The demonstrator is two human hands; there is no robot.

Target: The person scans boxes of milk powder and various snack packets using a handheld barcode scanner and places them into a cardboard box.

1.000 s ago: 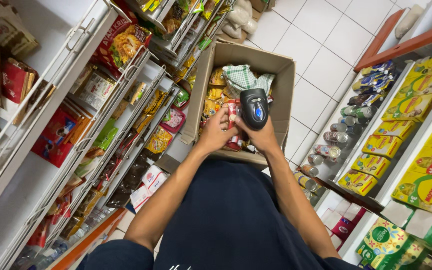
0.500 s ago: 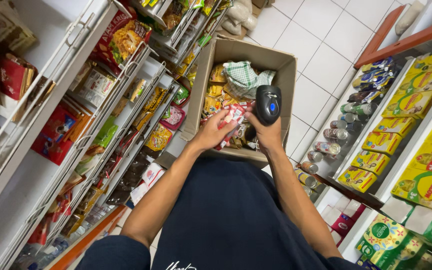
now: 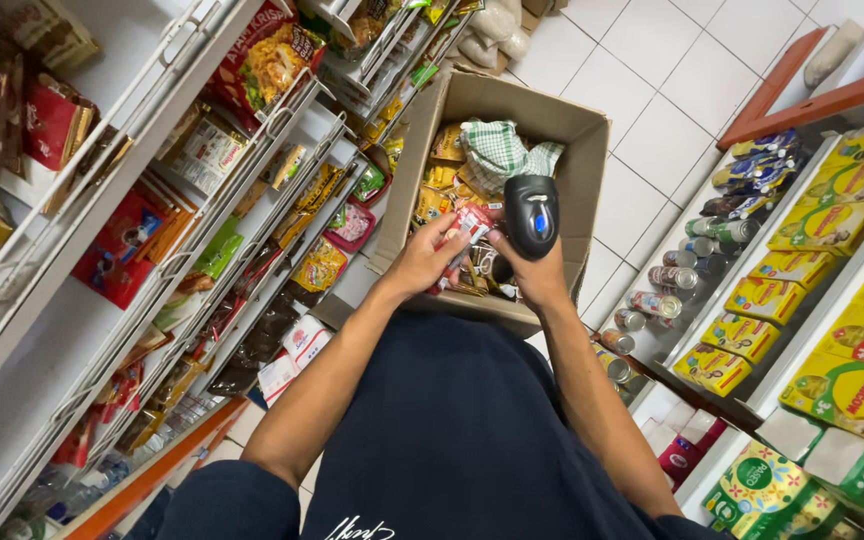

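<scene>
My left hand (image 3: pixel 424 260) grips a small red and white packet (image 3: pixel 469 222) above an open cardboard box (image 3: pixel 552 118). My right hand (image 3: pixel 535 272) holds a black handheld scanner (image 3: pixel 531 214) upright, its head right beside the packet. The box sits on the floor in front of me. It is full of yellow and orange snack packets (image 3: pixel 436 186) with a green checked cloth (image 3: pixel 498 150) on top. My dark shirt fills the lower middle of the view.
Wire-fronted shelves (image 3: pixel 207 215) of packets and sachets run along the left. On the right, shelves carry yellow and green boxes (image 3: pixel 857 320) and small cans (image 3: pixel 657 285). White floor tiles (image 3: pixel 652 70) lie beyond the box, with pale sacks (image 3: pixel 497 30) at the top.
The scanner has moved right and tilted up beside the packet. My left hand has lifted the red and white packet closer to the scanner head.
</scene>
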